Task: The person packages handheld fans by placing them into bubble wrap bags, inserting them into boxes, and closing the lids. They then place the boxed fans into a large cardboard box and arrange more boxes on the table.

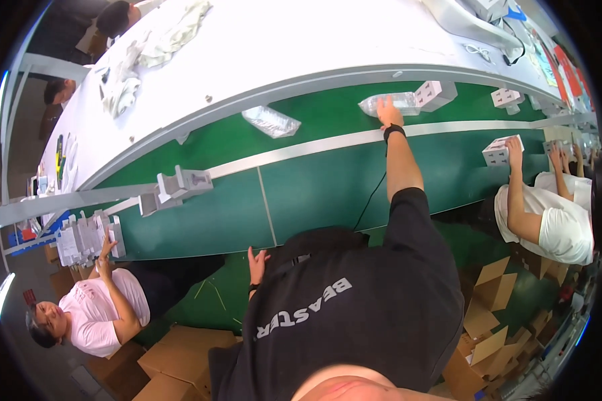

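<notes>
My right hand (389, 115) reaches forward over the far green strip of the work surface, a black band on its wrist. Its fingers are on a clear plastic-wrapped package (403, 102), which looks silvery and crinkled; what is inside cannot be made out. Touching the package's right end is a white printed box (436, 95). A second clear-wrapped package (271, 121) lies farther left on the same strip. My left hand (257, 265) hangs low near the front edge of the bench, fingers apart and holding nothing.
Above the strip runs a white shelf (301, 40) with crumpled cloths (160, 47). Open white cartons (180, 184) stand left on the bench. Co-workers sit at both sides, one holding a white box (498, 154). Cardboard boxes (180, 354) lie on the floor behind me.
</notes>
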The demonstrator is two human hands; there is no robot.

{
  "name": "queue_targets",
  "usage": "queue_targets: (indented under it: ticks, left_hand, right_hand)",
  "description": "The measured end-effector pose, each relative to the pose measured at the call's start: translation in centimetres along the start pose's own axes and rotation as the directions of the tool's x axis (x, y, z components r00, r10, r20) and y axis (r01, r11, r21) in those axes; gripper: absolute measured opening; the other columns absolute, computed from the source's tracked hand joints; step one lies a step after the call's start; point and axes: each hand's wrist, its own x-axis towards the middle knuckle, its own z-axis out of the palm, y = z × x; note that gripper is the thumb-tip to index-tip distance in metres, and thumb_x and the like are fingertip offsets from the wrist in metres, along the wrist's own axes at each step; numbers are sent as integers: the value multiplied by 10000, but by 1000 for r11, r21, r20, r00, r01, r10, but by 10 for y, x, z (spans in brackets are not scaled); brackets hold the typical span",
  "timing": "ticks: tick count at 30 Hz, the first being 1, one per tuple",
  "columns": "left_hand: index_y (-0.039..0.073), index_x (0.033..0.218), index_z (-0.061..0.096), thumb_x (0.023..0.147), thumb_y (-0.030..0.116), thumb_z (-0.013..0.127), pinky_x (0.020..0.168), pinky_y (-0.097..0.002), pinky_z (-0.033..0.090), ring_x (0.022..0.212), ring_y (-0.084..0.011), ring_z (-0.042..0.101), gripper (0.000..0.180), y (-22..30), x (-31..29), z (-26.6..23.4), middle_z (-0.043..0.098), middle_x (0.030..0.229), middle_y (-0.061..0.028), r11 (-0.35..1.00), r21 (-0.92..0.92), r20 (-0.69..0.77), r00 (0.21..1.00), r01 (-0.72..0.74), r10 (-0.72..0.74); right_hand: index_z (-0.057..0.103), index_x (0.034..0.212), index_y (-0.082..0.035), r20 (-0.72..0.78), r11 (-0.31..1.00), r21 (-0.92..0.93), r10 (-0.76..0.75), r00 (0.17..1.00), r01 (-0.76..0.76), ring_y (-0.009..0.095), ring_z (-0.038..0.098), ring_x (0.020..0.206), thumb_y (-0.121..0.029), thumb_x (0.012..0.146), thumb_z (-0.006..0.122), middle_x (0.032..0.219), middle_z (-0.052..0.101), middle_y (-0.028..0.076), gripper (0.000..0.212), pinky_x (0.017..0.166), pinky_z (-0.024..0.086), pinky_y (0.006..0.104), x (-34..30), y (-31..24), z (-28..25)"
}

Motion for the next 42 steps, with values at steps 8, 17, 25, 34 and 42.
queue_targets:
  ticks: [8,17,25,34,42]
  left_hand:
    - [4,1479,279,974,99,603,896,-304,519,988,-187,654,608,-6,-10,-17,683,1098,-151,977,201,-57,994,-77,90]
    - [42,1496,303,930,114,670,1016,-333,451,1174,-228,584,678,217,-73,103,594,1277,-164,844,145,243,846,-515,475]
    - [6,1523,224,714,437,865,1055,-450,432,1243,-339,543,1118,316,-143,159,517,1364,-252,898,-236,788,467,-372,401]
    - [11,1426,381,782,47,748,990,-366,470,1155,-242,585,742,300,-146,131,576,1291,-172,749,-213,663,471,-627,582]
    - [5,1197,460,777,276,826,852,-329,514,964,-197,598,620,310,-144,115,591,1083,-139,768,-542,553,544,-341,631]
  right_hand:
    - [633,996,-16,60,982,185,-39,997,27,304,637,942,-442,793,731,1038,675,146,482,770,524,377,-5,24,35]
    - [361,1176,-52,189,456,889,-467,864,52,189,542,1069,-65,738,826,1133,528,101,639,918,477,352,-296,-46,-26]
    - [352,1119,-78,172,323,887,-894,413,329,197,577,1077,-31,733,814,1182,556,136,603,915,477,362,-432,-71,-102]
    - [372,1130,-66,-76,285,767,-849,523,575,275,572,1092,-63,704,858,1196,533,184,647,919,472,412,-467,-100,-103]
    - [340,1373,-38,135,313,896,-868,477,316,253,440,1281,-141,734,852,1364,448,148,825,1040,401,401,-470,-97,-99]
